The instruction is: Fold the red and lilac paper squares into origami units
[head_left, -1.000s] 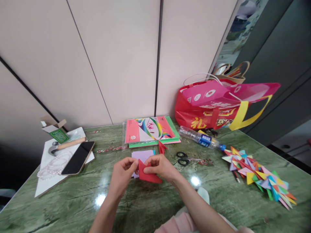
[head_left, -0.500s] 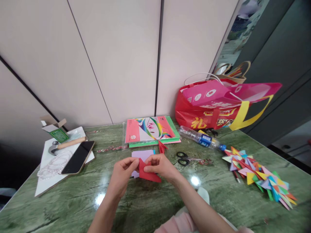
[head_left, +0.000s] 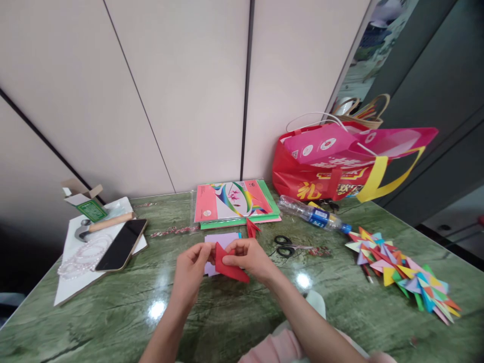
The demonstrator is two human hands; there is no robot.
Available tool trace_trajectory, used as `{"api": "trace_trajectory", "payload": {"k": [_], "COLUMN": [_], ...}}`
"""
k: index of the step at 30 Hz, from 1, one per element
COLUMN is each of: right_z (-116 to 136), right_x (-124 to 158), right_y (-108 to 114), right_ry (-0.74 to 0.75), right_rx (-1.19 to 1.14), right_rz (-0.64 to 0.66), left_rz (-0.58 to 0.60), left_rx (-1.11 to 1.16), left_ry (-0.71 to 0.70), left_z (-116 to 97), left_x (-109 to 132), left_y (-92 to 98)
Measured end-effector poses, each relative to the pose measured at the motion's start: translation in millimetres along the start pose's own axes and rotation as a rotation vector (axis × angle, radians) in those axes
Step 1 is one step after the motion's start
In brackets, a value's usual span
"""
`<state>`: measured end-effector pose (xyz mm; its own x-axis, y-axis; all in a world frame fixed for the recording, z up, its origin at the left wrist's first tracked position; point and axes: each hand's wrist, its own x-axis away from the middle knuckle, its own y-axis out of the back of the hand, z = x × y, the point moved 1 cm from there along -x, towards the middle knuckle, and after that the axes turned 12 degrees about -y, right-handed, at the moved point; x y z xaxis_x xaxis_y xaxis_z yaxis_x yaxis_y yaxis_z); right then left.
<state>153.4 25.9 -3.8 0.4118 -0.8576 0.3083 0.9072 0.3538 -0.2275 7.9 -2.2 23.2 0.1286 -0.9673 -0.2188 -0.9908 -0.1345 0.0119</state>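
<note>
A partly folded sheet of red paper [head_left: 231, 270] is held between both hands just above the table. My left hand [head_left: 193, 263] pinches its left edge between thumb and fingers. On the upper right side, my right hand [head_left: 245, 258] grips the same paper, thumb in front and fingers partly hidden behind. Behind the hands lies a small stack of lilac paper squares [head_left: 222, 239], partly covered by them. A folded red paper piece [head_left: 252, 229] rests just beyond, touching or close to the packs of coloured paper [head_left: 236, 201].
Black-handled scissors [head_left: 286, 246] and a plastic bottle [head_left: 315, 214] lie to the right. Colourful folded-paper stars [head_left: 404, 269] sit further right, near a red gift bag [head_left: 321, 166]. At left are a phone [head_left: 123, 245], a hammer [head_left: 108, 223], beads [head_left: 85, 257] and a small box [head_left: 87, 202].
The red paper has tilted and shifted slightly up and left between the fingers. Both hands keep their hold, and the things on the table stay put.
</note>
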Motion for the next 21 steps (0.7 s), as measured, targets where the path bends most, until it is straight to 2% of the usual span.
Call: {"api": "trace_trajectory", "payload": {"k": [7,21], "right_z": [-1.7,-4.6], "right_x": [-1.6,-3.2], "right_y": [0.3,-1.5], "right_ry": [0.026,0.044], "right_rx": [0.016,0.028], "right_rz": [-0.01,0.042], "left_rz": [-0.062,0.0], "left_rx": [-0.004,-0.019], "left_ry": [0.117,-0.017], "left_z": [1.7,4.0], "left_x": [-1.8,-1.4], "left_y": [-0.3,0.1]}}
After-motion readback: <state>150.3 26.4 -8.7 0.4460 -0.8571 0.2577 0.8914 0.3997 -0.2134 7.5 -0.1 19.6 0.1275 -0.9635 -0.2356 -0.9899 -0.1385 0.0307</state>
